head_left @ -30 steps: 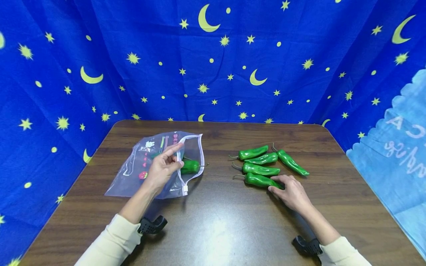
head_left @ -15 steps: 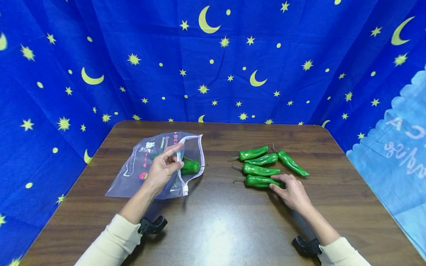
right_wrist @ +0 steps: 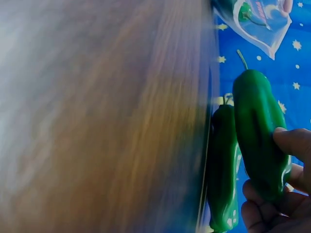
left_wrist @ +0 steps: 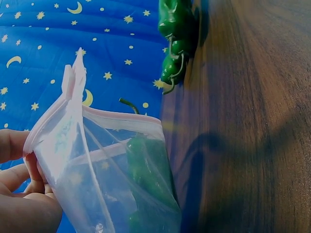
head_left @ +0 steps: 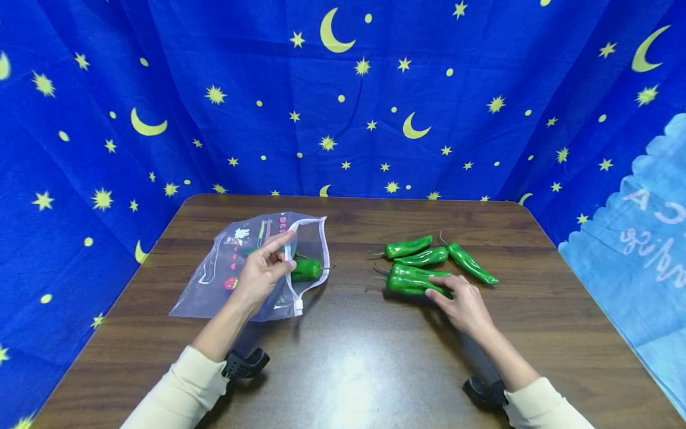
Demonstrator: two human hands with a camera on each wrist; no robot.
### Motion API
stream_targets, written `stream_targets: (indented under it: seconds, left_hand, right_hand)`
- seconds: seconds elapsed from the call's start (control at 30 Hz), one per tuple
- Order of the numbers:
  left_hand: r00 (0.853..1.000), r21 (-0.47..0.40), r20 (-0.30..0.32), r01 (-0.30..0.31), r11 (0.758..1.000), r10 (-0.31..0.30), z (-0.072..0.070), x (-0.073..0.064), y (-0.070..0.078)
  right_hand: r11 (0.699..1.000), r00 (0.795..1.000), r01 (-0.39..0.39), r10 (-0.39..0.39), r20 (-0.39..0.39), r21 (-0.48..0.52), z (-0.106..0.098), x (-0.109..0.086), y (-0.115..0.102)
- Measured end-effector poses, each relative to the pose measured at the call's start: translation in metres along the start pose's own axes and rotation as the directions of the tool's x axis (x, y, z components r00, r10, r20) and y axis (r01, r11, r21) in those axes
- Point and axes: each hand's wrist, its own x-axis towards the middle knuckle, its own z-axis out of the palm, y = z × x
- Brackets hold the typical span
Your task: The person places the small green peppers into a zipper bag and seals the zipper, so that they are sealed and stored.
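Note:
A clear zip bag (head_left: 198,298) with pink and white prints lies at the left of the table. My left hand (head_left: 259,275) pinches its upper rim, so the mouth gapes rightward. Inside, a green pepper (head_left: 306,270) has its stem poking out past the edge; the left wrist view shows this stem (left_wrist: 129,104) too. My right hand (head_left: 465,304) grips another green pepper (right_wrist: 257,121) by its tip end, thumb on one side and fingers on the other. In the right wrist view this pepper is raised beside a pepper on the table (right_wrist: 222,170).
Two green peppers lie behind the held one, among them the far pepper (head_left: 408,246). A slanting pepper (head_left: 468,262) lies to their right. The brown wooden table (head_left: 343,357) backs onto a blue star-and-moon cloth (head_left: 241,71).
My right hand has lifted the nearest pepper and shifted it slightly left and away from me, so it overlaps the pepper behind it. The left hand and bag have stayed still.

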Motion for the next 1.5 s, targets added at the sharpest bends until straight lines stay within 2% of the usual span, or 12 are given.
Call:
stream_targets:
  seconds: [0.4,0.97,1.5]
  left_hand:
    - [1.0,-0.007,0.008,-0.015,1.0,0.015,0.001,-0.001,0.0]
    - [1.0,0.011,0.002,0.005,1.0,-0.006,0.001,-0.002,0.001]
    - [1.0,0.001,0.002,-0.001,1.0,0.001,0.0,-0.001,0.002]
  right_hand:
    - [0.999,1.0,0.006,-0.005,-0.009,0.041,0.01,0.01,-0.018]
    - [0.994,0.998,-0.045,0.04,0.057,0.095,0.025,0.028,-0.044]
    - [0.994,0.997,-0.021,0.013,0.071,0.111,0.035,0.037,-0.057]
